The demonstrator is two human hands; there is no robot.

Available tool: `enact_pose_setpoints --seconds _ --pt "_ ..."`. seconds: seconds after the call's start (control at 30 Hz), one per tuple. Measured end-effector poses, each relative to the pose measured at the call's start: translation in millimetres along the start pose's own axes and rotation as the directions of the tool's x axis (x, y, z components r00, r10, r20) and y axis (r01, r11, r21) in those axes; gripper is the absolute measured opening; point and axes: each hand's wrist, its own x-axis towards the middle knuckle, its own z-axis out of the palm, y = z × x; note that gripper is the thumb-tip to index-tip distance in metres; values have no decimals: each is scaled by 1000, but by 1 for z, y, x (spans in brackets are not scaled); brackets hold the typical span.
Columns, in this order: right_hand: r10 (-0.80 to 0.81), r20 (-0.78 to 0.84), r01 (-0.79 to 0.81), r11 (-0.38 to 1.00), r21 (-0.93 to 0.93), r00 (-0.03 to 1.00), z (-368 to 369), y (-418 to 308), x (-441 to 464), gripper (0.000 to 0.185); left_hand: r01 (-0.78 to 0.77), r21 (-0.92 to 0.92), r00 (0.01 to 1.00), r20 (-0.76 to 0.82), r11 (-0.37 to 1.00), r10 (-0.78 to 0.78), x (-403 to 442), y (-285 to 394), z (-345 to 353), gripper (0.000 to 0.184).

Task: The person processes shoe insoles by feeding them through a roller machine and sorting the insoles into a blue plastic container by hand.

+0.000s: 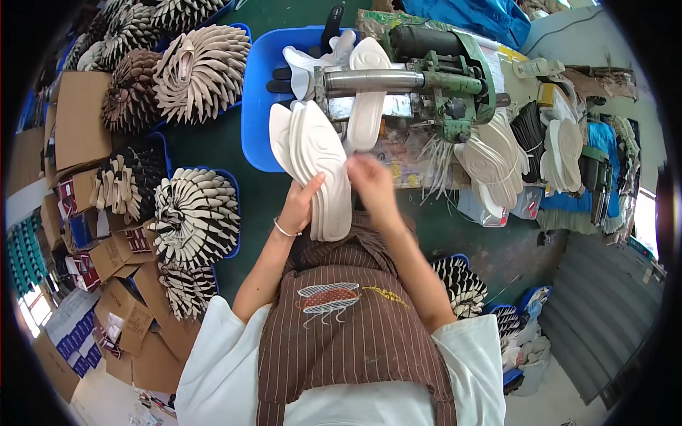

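Note:
My left hand (302, 204) grips a fanned stack of white insoles (323, 163) from its left side, thumb on top. Beside the stack's right edge, my right hand (371, 186) has curled, slightly blurred fingers; what they pinch, if anything, cannot be made out. Just above those fingers lies a single white insole (366, 117), running beneath the metal roller of a green machine (455, 85). The insole's upper end shows beyond the roller.
A blue tub (257, 142) behind the stack holds white and black insoles. Bundled insoles (494, 160) lie on the bench right of the machine. Tubs of shoe parts (195, 213) and cardboard boxes (128, 319) stand at left.

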Motion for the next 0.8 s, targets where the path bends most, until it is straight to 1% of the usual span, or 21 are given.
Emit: enact_pose_setpoints --seconds 0.03,0.07,0.1,0.13,0.17,0.2,0.23,0.3,0.33,0.37,0.43,0.47,0.5,0.53,0.57,0.6,0.63,0.7,0.73,0.77,0.8 --pt "68 0 -68 996 51 998 9 1 -18 18 -32 80 998 -57 996 36 1 -1 -1 38" --pt "147 -18 -146 988 47 989 2 2 -20 17 -81 227 994 -58 970 97 3 -5 -8 35" --pt "223 -36 -222 974 43 974 -8 4 -20 16 -123 290 988 -59 949 146 5 -11 -12 34" --pt "179 -148 -167 982 90 973 -14 11 -13 16 -162 353 979 -56 921 194 7 -15 -12 33" --pt "143 -215 -128 988 82 966 -23 14 1 15 -195 415 971 -50 889 236 6 -18 -12 32" --pt "129 -271 -98 987 124 954 -31 12 23 14 -17 257 999 -40 966 28 0 -5 -2 33" --pt "112 -327 -61 985 162 939 -37 10 37 13 -4 136 999 -44 991 10 1 -6 -3 33" --pt "56 -220 -32 993 112 974 -26 -10 29 12 25 -109 998 -59 994 -32 -1 -8 -5 35" --pt "21 -159 -7 996 89 987 -16 -19 29 12 -33 -76 997 -69 997 28 -1 -9 -2 39" --pt "131 -57 -122 983 140 990 -4 -12 15 12 -89 45 992 -86 995 92 3 -10 -4 40" --pt "72 -6 -72 997 25 997 14 -8 -22 11 -171 284 972 -106 944 208 5 -16 -10 42" --pt "46 -67 -43 998 46 997 10 2 -22 9 -254 376 936 -135 891 324 4 -19 -6 41" --pt "25 -124 -17 998 66 992 0 13 -20 8 -253 376 934 -145 891 327 5 -20 -5 40" --pt "132 -200 -109 987 120 971 -13 9 -9 8 -249 378 932 -156 892 327 5 -22 -6 40" --pt "140 -259 -103 983 151 956 -24 7 8 10 -239 379 934 -163 894 319 2 -24 -7 39" --pt "137 -252 -106 985 134 958 -33 -2 25 11 -203 309 952 -160 929 261 3 -27 -11 36" --pt "127 -245 -101 988 116 961 -37 -12 39 12 -201 292 955 -154 935 253 5 -26 -9 36" --pt "-49 -241 65 996 58 969 -23 -6 45 17 -185 260 962 -148 948 228 4 -25 -5 35" --pt "-45 -113 41 998 -41 993 -13 -14 24 18 -232 298 950 -136 926 281 9 -24 -3 34" --pt "166 -32 -168 981 -92 986 3 -25 -1 16 -272 336 935 -128 902 330 10 -24 0 33" --pt "127 -1 -127 992 -3 992 10 -11 -21 14 -304 373 921 -121 876 371 9 -25 1 32"
